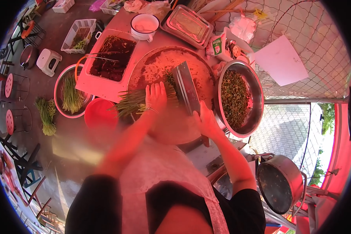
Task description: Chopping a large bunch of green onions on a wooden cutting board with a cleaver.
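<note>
My left hand [156, 95] presses down on a bunch of long green stalks, apparently garlic chives [131, 101], holding it on a round chopping block [152, 60]. In my right hand [205, 120] is the handle of a broad-bladed cleaver [185, 86]. Its blade stands at the right end of the bunch, just right of my left fingers. A few cut green bits [170, 77] show beside the blade. To the right of the block, a steel bowl [259, 99] contains a chopped green mixture [234, 96].
Left of the block, a sink-like basin [98, 90] holds dark liquid, with metal tongs [105, 57] across it. Lower left are a red bucket [101, 112] and a metal basin [57, 101] of chives. An enamel mug [144, 22] and metal tray [188, 26] stand behind. A pot [292, 181] sits lower right.
</note>
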Demonstrator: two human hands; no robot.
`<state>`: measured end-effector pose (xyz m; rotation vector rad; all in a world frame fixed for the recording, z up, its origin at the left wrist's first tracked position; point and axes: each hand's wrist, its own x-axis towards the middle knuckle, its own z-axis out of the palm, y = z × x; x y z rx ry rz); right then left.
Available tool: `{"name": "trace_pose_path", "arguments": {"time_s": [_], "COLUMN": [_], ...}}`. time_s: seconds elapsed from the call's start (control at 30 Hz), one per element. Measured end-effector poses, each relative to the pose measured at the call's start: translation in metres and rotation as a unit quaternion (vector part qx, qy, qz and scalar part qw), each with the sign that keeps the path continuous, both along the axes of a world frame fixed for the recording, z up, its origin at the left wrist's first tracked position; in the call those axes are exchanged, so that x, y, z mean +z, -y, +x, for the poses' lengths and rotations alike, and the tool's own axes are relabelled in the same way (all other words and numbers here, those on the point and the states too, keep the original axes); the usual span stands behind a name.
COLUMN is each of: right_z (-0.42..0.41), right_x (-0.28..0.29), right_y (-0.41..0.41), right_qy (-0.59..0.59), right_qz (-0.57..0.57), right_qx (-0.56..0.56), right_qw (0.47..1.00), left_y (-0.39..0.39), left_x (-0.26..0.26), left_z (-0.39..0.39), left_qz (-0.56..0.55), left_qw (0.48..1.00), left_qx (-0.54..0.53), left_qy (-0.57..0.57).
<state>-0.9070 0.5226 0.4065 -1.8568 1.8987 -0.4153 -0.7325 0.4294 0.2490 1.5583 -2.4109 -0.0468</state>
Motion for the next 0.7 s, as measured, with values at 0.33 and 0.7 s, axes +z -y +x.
{"name": "trace_pose_path", "arguments": {"time_s": [0.33,0.7], "right_z": [-0.015,0.005], "right_x": [0.007,-0.091], "right_y": [-0.004,0.004], "right_qy": [0.060,0.172], "right_qz": [0.147,0.018], "right_qx": [0.026,-0.089], "right_qw": [0.987,0.981], "left_y": [-0.005,0.003], "left_x": [0.024,0.059], "left_z": [-0.011,-0.006], "left_qz": [0.111,0.203], "left_qw": [0.991,0.978], "left_qx": [0.013,-0.019], "left_qy": [0.079,0.038]}}
